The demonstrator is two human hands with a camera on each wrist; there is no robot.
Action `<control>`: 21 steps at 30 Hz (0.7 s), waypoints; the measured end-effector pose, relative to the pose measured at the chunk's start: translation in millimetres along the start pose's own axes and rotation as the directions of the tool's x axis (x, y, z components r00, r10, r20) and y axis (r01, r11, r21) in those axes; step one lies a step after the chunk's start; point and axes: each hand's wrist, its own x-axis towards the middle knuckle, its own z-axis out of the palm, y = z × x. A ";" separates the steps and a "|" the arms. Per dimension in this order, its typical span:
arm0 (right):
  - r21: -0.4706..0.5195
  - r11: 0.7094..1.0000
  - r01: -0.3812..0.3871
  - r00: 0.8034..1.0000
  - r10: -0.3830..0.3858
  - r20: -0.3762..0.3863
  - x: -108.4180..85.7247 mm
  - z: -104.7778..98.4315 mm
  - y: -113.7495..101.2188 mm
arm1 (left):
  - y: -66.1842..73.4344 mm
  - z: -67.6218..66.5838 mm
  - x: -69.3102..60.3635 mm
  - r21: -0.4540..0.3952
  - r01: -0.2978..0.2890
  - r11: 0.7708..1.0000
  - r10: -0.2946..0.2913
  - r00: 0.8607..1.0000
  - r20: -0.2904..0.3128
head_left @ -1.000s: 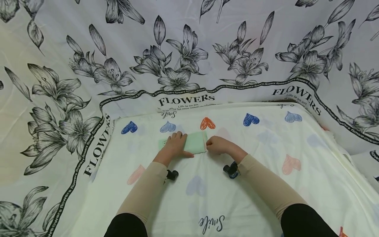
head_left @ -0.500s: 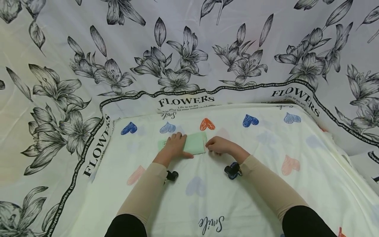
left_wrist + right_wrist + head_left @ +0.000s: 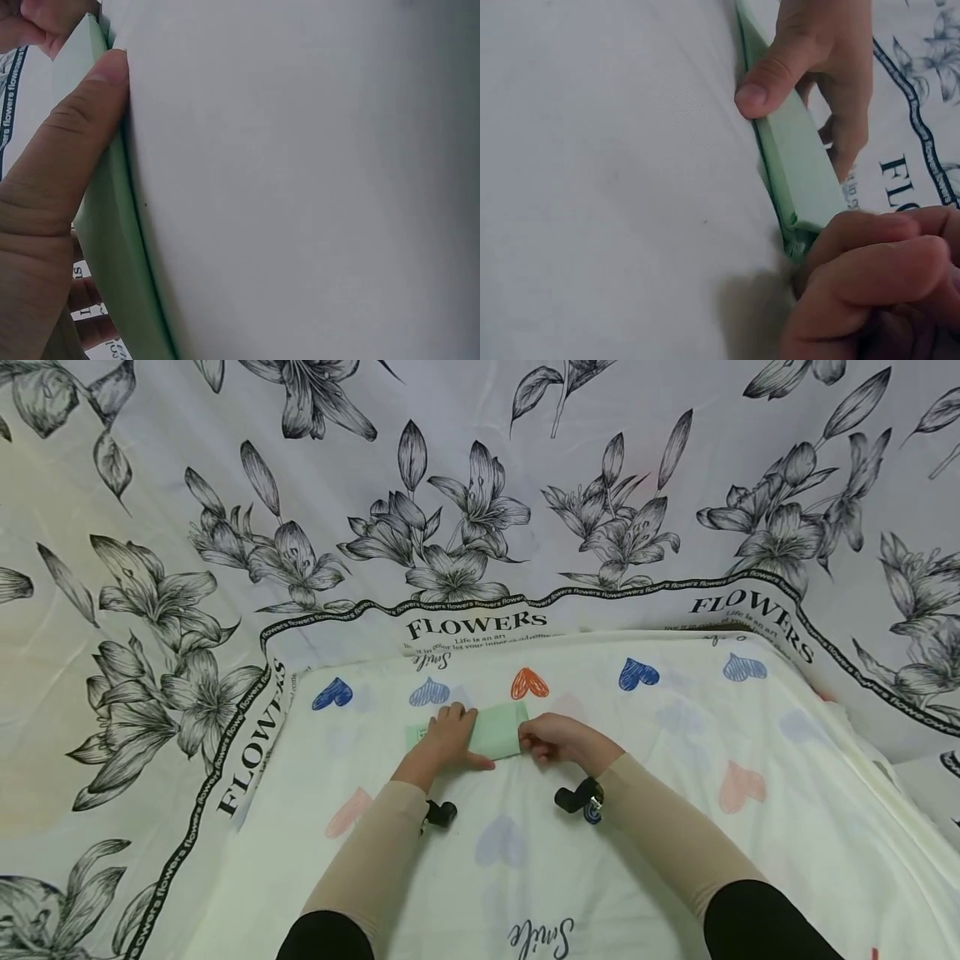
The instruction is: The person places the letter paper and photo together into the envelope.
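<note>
A pale green flat packet (image 3: 495, 732) lies on the heart-printed cloth, printed at its left end. My left hand (image 3: 450, 735) holds it down from above: in the left wrist view the thumb (image 3: 82, 124) lies along its near edge, and the fingers reach over to the far side. At the packet's right end, my right hand (image 3: 562, 739) has its fingers curled against the end edge and appears to pinch it. The right wrist view shows this green end (image 3: 799, 232) creased and partly hidden behind the curled fingers (image 3: 870, 274).
Under everything spreads a white cloth (image 3: 637, 877) with hearts and "Smile" lettering. A flower-printed curtain (image 3: 600, 410) hangs behind and along the left side. Small black cameras, such as the left one (image 3: 442, 814), sit on both wrists.
My right hand drew slightly right from the packet's end, then came back left against it. The left hand keeps its place on the packet. The head view has tilted a little.
</note>
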 end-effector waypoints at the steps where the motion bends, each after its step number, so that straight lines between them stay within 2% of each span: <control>1: 0.006 1.000 -0.003 1.000 0.003 0.005 -0.3 -1.0 1.2 | 0.3 0.7 -0.4 -0.002 -0.002 1.000 0.002 1.000 -0.003; 8: 0.077 0.997 0.018 0.999 -0.020 0.028 -3.0 -2.4 4.5 | -1.7 2.8 -2.1 0.000 -0.012 1.000 0.012 0.999 -0.036; 14: 0.051 0.997 0.055 0.994 -0.060 0.097 -2.7 3.0 4.3 | -4.6 5.3 -0.2 -0.017 -0.023 1.000 0.022 0.999 -0.038; 21: 0.078 0.996 0.046 0.999 -0.048 0.019 -11.8 -9.2 5.1 | -6.8 5.4 0.0 -0.060 -0.036 0.998 0.034 0.999 -0.029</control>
